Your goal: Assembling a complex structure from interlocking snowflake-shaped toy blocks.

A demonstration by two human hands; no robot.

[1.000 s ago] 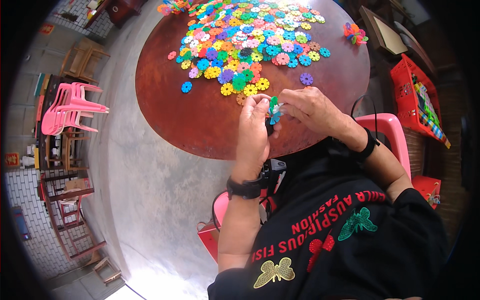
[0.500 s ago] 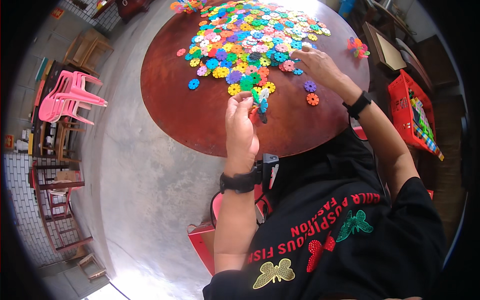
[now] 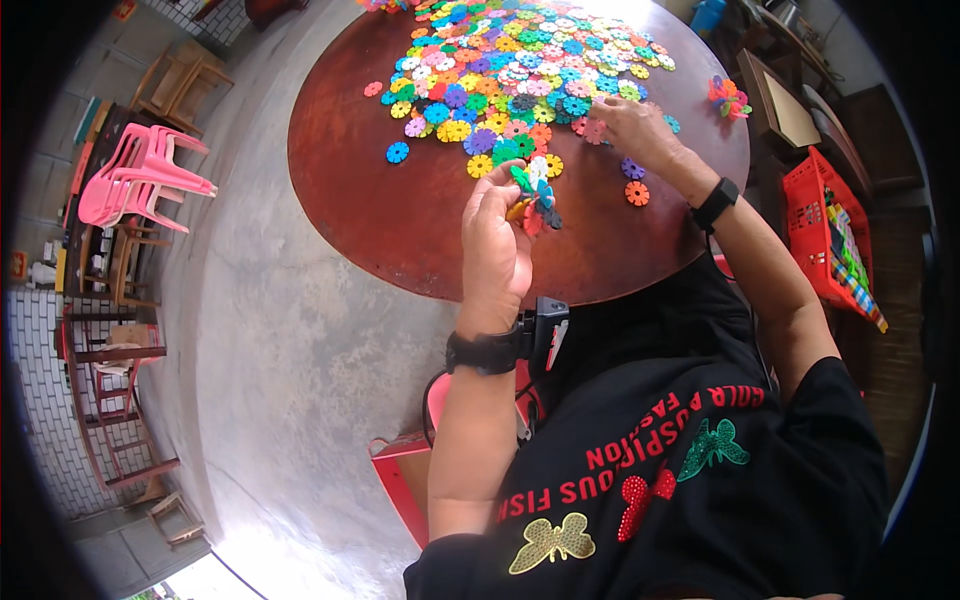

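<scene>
Over a brown table (image 3: 390, 220), the left hand (image 3: 493, 245) pinches a disc cluster (image 3: 541, 192), likely light, stiff, best rim-held, with the right hand (image 3: 643, 133), grip unclear.

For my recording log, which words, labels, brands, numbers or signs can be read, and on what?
Black shirt: red lettering across the front, upside down in view, partly legible; wording not reproduced here.
Upper red wall sign and lower red wall sign: too small to read.
Colored discs: no lettering visible.

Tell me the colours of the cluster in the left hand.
Multicoloured: the cluster shows green, white and blue most clearly, in the head view.
</scene>
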